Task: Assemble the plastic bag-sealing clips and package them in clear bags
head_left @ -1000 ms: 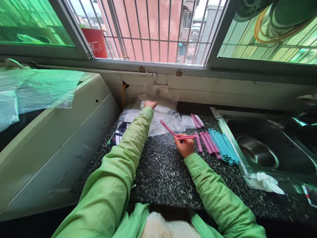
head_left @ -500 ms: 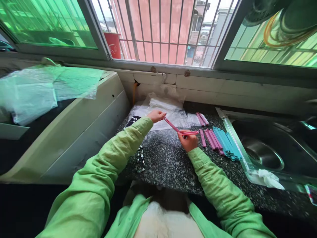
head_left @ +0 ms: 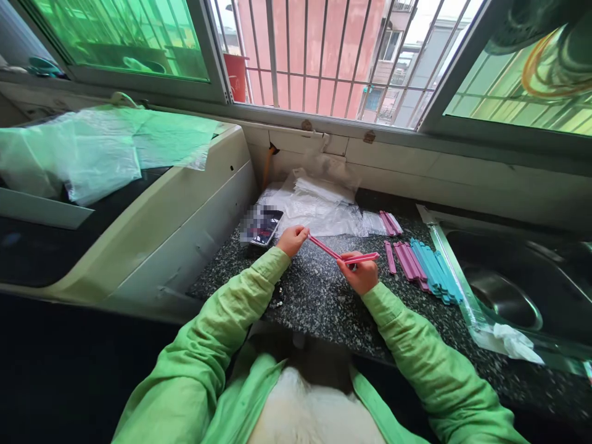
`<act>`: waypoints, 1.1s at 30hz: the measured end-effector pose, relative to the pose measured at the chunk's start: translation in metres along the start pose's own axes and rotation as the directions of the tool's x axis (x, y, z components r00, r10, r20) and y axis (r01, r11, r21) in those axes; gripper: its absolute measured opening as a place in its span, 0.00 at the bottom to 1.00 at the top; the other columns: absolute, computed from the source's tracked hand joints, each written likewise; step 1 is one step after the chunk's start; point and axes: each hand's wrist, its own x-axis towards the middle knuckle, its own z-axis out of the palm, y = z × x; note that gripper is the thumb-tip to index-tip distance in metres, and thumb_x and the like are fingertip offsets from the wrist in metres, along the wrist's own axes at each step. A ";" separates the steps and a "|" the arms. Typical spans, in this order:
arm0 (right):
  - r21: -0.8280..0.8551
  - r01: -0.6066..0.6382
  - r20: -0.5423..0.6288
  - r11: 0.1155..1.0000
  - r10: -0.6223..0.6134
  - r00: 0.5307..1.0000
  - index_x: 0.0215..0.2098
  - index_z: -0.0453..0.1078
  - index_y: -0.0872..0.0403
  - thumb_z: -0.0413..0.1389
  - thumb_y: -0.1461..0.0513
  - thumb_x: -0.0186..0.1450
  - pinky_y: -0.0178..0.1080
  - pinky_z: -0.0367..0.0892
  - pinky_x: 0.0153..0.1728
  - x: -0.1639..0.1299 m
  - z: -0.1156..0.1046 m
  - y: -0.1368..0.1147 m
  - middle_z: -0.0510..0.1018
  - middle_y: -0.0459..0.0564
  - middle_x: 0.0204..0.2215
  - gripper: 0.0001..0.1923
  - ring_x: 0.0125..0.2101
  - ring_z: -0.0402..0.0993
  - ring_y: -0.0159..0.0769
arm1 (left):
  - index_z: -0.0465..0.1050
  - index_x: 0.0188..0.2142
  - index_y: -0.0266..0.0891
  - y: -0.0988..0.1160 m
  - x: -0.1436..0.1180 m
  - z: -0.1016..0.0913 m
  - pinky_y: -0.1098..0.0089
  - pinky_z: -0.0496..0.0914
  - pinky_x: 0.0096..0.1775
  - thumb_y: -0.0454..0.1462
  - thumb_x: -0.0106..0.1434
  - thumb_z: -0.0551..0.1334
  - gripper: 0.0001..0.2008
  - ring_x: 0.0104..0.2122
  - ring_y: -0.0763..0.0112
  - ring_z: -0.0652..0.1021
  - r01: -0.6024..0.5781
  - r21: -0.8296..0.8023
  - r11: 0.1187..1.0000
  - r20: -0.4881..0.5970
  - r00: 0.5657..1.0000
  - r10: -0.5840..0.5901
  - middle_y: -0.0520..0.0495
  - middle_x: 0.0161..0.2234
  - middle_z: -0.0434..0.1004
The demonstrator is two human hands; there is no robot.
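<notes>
My left hand [head_left: 293, 240] pinches the far-left end of a slim pink plastic bag clip [head_left: 325, 246] above the counter. My right hand [head_left: 363, 276] is closed around the clip's other end, where a second pink length sticks out to the right. Whether both lengths are one hinged clip opened out, I cannot tell. To the right of this hand lie a single pink clip [head_left: 390, 257], a pile of pink clips [head_left: 410, 262] and a pile of blue ones [head_left: 436, 271]. Farther back, more pink clips [head_left: 391, 223] rest beside a small clear packet [head_left: 372, 223].
Clear plastic bags [head_left: 319, 203] are spread at the back of the speckled counter [head_left: 319, 302]. A phone [head_left: 264, 226] lies left of my left hand. The sink [head_left: 504, 296], with a crumpled white tissue [head_left: 515, 342] by its edge, is on the right. A pale appliance [head_left: 185, 203] stands left.
The view has shifted, so the surroundings appear farther right. My left hand has come lower and nearer to me, uncovering the phone. Both hands keep hold of the pink clip.
</notes>
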 end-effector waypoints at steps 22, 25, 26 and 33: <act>0.115 0.059 -0.084 0.992 -0.049 0.995 0.33 0.70 0.54 0.55 0.60 0.59 0.34 0.68 0.23 0.005 -0.012 -0.004 0.76 0.50 0.28 0.06 0.25 0.70 0.31 | 0.55 0.14 0.38 -0.013 -0.003 0.003 0.74 0.48 0.18 0.49 0.51 0.59 0.22 0.12 0.83 0.54 0.079 -0.437 0.896 0.047 0.997 -0.065 0.58 0.09 0.51; 0.093 0.040 -0.081 0.995 -0.032 0.996 0.33 0.70 0.54 0.54 0.59 0.60 0.34 0.68 0.24 0.005 -0.013 -0.004 0.76 0.49 0.27 0.07 0.24 0.69 0.30 | 0.57 0.14 0.38 -0.014 -0.004 0.003 0.74 0.48 0.18 0.51 0.50 0.60 0.22 0.12 0.83 0.54 0.080 -0.428 0.900 0.048 0.997 -0.066 0.58 0.09 0.52; 0.089 0.034 -0.080 0.995 -0.027 0.996 0.33 0.70 0.54 0.54 0.59 0.60 0.34 0.68 0.25 0.005 -0.013 -0.004 0.76 0.48 0.27 0.07 0.24 0.69 0.30 | 0.57 0.14 0.38 -0.014 -0.003 0.003 0.74 0.49 0.18 0.51 0.50 0.60 0.22 0.12 0.83 0.55 0.083 -0.423 0.902 0.049 0.996 -0.069 0.58 0.10 0.53; 0.087 -0.028 -0.035 0.996 0.031 0.999 0.31 0.70 0.54 0.54 0.57 0.60 0.34 0.67 0.24 0.005 -0.013 -0.007 0.74 0.48 0.25 0.08 0.23 0.68 0.30 | 0.55 0.14 0.38 -0.014 -0.004 0.004 0.74 0.49 0.19 0.50 0.52 0.58 0.21 0.13 0.83 0.55 0.085 -0.393 0.916 0.082 0.995 -0.057 0.58 0.10 0.52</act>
